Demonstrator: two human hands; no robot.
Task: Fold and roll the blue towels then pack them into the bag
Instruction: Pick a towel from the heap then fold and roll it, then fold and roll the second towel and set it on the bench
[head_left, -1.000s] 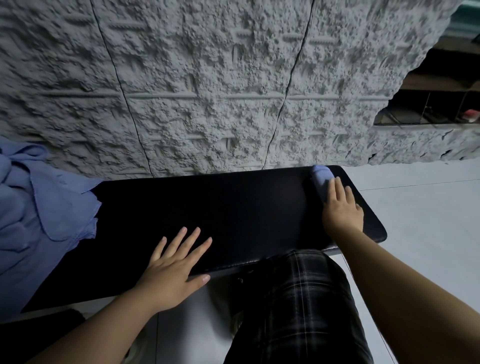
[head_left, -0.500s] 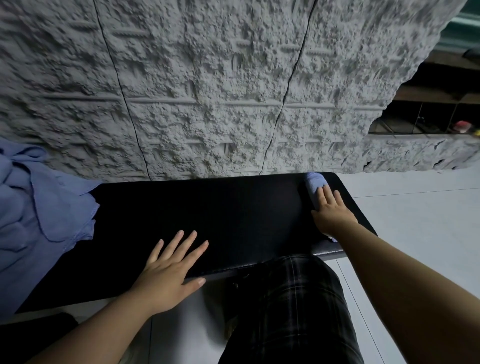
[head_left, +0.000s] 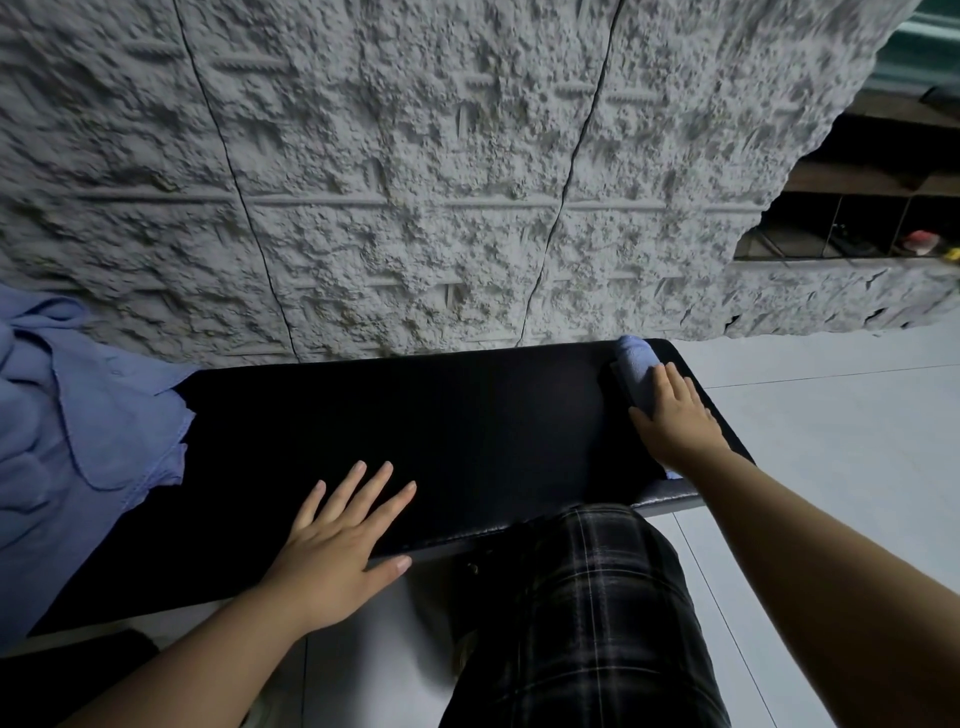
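Right hand, fingers straight, presses the rolled blue towel at 2 o'clock on the worktop; left hand lies flat, holding nothing. Keep pressure even so the roll stays tight.

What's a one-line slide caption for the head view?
Right hand on rolled blue towel at bench end; left hand flat on bench.

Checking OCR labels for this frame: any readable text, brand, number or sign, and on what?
None readable. The rolled blue towel under the right hand, the heap of blue towels, the black bench under the left hand and the textured wall carry no print. The small shelf items are too small and blurred to read.
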